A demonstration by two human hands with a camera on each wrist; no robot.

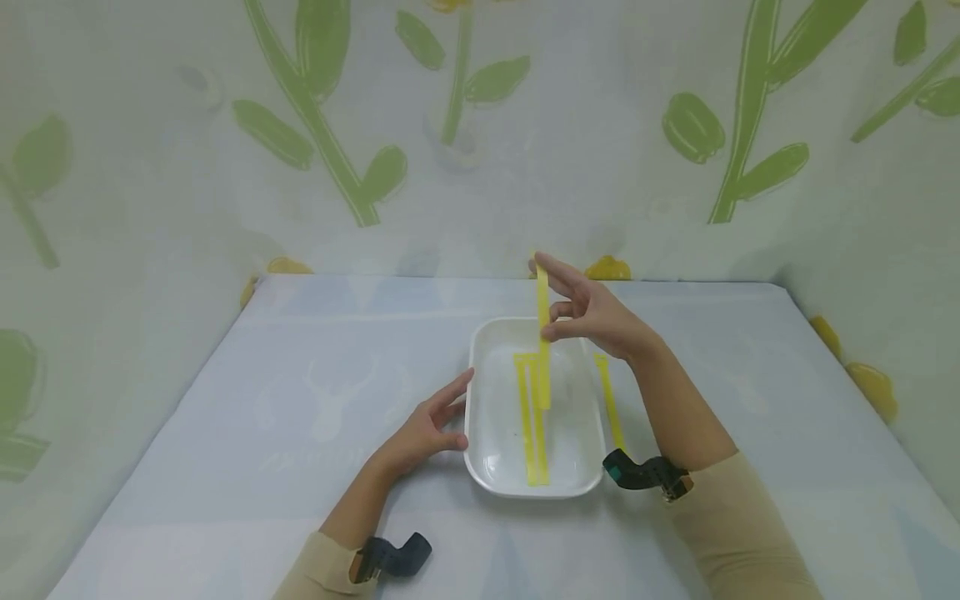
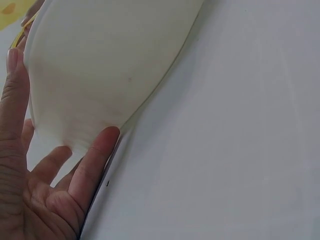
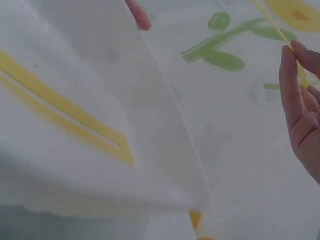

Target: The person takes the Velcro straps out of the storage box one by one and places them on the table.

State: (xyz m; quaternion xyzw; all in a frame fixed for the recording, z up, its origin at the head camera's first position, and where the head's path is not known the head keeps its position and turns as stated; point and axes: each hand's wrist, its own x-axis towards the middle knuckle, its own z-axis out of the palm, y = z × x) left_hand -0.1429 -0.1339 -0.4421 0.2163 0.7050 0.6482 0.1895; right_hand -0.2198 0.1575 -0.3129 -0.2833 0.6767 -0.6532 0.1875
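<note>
A white rectangular tray (image 1: 491,433) sits on the table with yellow strips (image 1: 525,408) lying inside it. Over the tray, my right hand (image 1: 592,317) holds up a narrow yellow strip (image 1: 543,375) by its upper part. In the right wrist view, fingertips of the right hand (image 3: 305,105) pinch the thin strip (image 3: 302,74). My left hand (image 1: 423,429) is at the tray's left side, thumb and fingers spread along the outer wall. The left wrist view shows the fingers of this hand (image 2: 50,200) touching the outside of the tray (image 2: 110,65).
Another yellow strip (image 1: 611,404) lies on the table to the right of the tray, partly beneath the right forearm. The pale table (image 1: 300,400) meets a wall (image 1: 562,192) with green and yellow plant patterns at its far edge.
</note>
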